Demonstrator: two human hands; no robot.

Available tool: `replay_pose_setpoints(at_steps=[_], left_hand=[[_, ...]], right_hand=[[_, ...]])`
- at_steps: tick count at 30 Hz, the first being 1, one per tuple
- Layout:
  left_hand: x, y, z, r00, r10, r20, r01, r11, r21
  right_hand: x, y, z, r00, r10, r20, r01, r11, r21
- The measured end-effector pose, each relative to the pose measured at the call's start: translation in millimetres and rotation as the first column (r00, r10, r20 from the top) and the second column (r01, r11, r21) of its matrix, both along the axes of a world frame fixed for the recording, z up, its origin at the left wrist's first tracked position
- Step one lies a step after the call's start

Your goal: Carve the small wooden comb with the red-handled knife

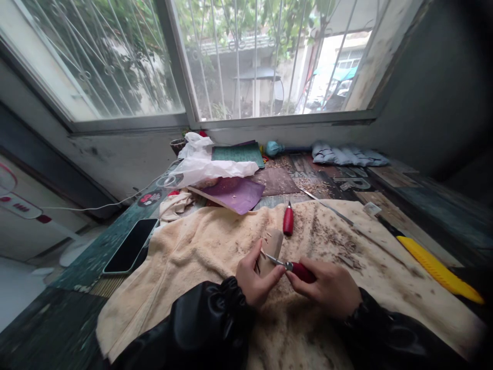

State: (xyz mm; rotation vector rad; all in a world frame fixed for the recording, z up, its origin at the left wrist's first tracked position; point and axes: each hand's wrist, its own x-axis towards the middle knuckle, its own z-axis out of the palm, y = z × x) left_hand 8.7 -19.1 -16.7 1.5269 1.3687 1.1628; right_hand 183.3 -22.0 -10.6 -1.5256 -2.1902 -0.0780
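My left hand (256, 280) is closed around a pale wooden block (271, 244), held upright over a cream towel (192, 262). My right hand (331, 288) grips a carving knife with a red handle (302, 271). Its short metal blade rests against the side of the block, near my left thumb. Both arms wear black sleeves. A second red-handled tool (288, 220) lies on the towel just beyond the block. Wood shavings are scattered over the towel to the right.
A black phone (131, 245) lies left of the towel. A purple sheet (239, 192), white plastic bag (204, 167), green cutting mat (239, 153) and grey cloth (346, 154) sit toward the barred window. A yellow tool (439, 268) lies at the right.
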Motion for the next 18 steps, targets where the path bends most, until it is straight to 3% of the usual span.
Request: replay_pose_setpoints(at_steps=[18], left_hand=[[4, -2, 6.5, 0.988, 0.151, 0.015, -0.151, 0.988, 0.012]], right_hand=[[-11, -4, 4.4, 0.997, -0.070, -0.021, 0.072, 0.991, 0.114]])
